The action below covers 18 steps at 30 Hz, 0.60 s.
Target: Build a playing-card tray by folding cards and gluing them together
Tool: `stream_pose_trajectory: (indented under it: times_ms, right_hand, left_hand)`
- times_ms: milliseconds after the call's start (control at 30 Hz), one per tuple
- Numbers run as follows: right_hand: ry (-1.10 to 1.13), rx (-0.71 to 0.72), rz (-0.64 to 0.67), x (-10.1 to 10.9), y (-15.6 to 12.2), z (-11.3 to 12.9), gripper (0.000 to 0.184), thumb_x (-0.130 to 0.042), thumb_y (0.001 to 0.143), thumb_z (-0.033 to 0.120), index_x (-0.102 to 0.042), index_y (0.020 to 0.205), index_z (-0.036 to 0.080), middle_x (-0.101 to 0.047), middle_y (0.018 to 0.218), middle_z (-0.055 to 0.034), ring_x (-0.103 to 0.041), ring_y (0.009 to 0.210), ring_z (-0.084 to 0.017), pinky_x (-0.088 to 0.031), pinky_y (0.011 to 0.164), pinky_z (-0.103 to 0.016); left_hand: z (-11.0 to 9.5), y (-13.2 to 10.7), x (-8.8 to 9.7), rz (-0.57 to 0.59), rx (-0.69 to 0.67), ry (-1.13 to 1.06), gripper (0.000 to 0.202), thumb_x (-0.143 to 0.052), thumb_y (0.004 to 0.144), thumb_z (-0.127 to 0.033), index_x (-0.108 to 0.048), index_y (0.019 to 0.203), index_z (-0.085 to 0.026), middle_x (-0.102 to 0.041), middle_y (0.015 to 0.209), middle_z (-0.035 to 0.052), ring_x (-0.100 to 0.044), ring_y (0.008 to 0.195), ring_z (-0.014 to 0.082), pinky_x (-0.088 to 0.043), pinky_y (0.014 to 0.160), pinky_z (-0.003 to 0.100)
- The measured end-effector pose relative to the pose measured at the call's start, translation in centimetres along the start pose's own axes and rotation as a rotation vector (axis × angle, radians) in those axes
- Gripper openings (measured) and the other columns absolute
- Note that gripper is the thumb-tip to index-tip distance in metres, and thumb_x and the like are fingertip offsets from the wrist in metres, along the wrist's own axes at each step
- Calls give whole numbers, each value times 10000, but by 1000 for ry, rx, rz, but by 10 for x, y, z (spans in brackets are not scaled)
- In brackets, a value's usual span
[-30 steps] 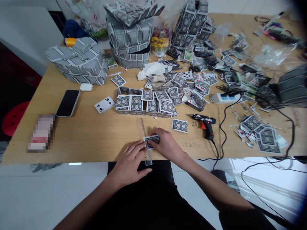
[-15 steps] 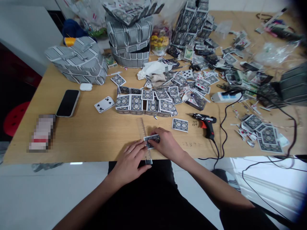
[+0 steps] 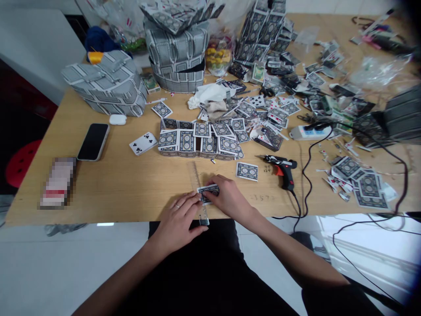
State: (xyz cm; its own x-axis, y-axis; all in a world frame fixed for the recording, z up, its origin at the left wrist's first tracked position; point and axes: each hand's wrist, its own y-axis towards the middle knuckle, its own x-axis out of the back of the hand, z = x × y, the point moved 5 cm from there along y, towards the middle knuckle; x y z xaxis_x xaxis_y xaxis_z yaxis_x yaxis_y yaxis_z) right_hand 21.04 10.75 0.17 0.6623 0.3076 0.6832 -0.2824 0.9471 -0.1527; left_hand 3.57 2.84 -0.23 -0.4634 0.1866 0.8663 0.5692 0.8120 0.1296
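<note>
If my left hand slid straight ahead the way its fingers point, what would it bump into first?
Probably the small card lying across the clear ruler, right at the fingertips of the left hand, then the right hand resting on that card.

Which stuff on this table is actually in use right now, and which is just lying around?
In use: left hand on the ruler; right hand on the playing card at the ruler, near the table edge.
Lying about: glue gun, phone, earbud case, power strip, loose card, card-covered boxes.
</note>
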Motion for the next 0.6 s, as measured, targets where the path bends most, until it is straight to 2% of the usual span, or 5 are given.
stream_pose_trajectory:
  times_ms: [267,433,600]
  right_hand:
    - [-5,1,-1,0,0,1,192,-804,866,83,-683,966,194,-749,988,-66,-716,909,-232,-519,835,-337]
    - [1,-5,4,0,0,2,189,-801,865,76,-682,961,186,-753,987,-74,-720,929,-243,-517,849,-338]
    - [19,-1,-3,0,0,1,203,-800,857,62,-684,964,189,-755,997,-70,-718,942,-242,-518,860,-342]
  left_hand:
    - [-3,3,8,4,-1,-37,554,-798,935,-484,-635,1363,-173,-665,1489,168,-603,1425,367,-533,1167,578]
    - [-5,9,14,27,9,-43,208,-605,1062,-248,-653,1257,-195,-693,1434,120,-610,1415,306,-552,1149,535]
    - [-3,14,15,27,22,-47,261,-666,1030,-211,-611,1283,-174,-706,1360,121,-650,1340,304,-573,1135,513]
